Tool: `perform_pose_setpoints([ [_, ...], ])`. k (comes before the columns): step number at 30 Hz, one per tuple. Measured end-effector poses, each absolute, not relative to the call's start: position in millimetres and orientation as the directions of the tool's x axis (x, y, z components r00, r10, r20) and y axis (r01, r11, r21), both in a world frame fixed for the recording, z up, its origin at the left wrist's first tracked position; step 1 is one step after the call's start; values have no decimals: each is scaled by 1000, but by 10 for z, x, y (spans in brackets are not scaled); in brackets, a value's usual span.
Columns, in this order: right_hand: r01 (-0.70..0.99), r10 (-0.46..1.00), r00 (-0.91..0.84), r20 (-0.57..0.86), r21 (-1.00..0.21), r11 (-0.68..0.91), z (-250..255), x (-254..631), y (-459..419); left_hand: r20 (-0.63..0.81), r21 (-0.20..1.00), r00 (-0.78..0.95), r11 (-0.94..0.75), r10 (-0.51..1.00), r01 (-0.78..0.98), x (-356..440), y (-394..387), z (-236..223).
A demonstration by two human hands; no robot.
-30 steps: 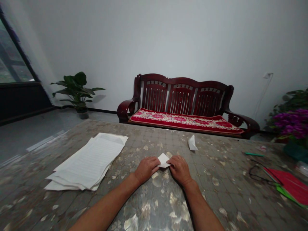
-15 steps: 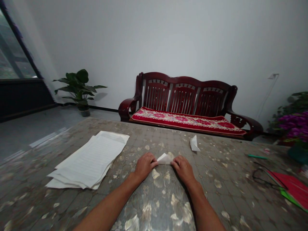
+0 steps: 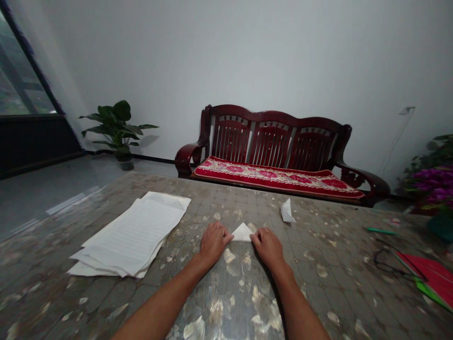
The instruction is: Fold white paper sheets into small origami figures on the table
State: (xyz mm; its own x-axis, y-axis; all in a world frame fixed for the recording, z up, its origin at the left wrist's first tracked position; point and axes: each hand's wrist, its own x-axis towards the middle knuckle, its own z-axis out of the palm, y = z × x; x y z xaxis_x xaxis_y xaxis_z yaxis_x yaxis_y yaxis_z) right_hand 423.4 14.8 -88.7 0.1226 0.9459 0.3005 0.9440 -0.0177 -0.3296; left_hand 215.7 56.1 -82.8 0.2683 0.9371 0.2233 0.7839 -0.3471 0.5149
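A small piece of white paper [image 3: 242, 233], folded into a triangle with its point away from me, is at the middle of the patterned table [image 3: 226, 293]. My left hand [image 3: 214, 241] pinches its left corner between thumb and fingers. At the right corner, my right hand [image 3: 267, 244] grips it the same way, fingers curled. Beyond my right hand stands a folded white paper boat [image 3: 288, 211], apart from both hands.
A stack of lined white sheets [image 3: 136, 236] lies to the left. On the right are a green pen [image 3: 381, 231], black-framed glasses [image 3: 396, 267], and red [image 3: 432, 271] and green coloured paper. Behind the table stands a dark wooden bench [image 3: 272, 141].
The folded paper shows a fuller, more even triangle facing me than before. Both hands keep their hold on its corners with only slight movement.
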Motion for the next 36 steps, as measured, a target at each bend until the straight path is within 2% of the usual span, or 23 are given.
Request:
perform_pose_setpoints([
  [8, 952, 951, 153, 270, -298, -69, -823, 4185, 152, 188, 370, 278, -330, 942, 868, 2202, 554, -794],
  [21, 968, 975, 134, 175, -233, -92, -723, 4145, 134, 128, 298, 268, -295, 955, 908, 2229, 538, -745],
  [36, 980, 981, 130, 143, -167, -106, -686, 4098, 126, 83, 201, 290, -301, 953, 932, 2271, 547, -633],
])
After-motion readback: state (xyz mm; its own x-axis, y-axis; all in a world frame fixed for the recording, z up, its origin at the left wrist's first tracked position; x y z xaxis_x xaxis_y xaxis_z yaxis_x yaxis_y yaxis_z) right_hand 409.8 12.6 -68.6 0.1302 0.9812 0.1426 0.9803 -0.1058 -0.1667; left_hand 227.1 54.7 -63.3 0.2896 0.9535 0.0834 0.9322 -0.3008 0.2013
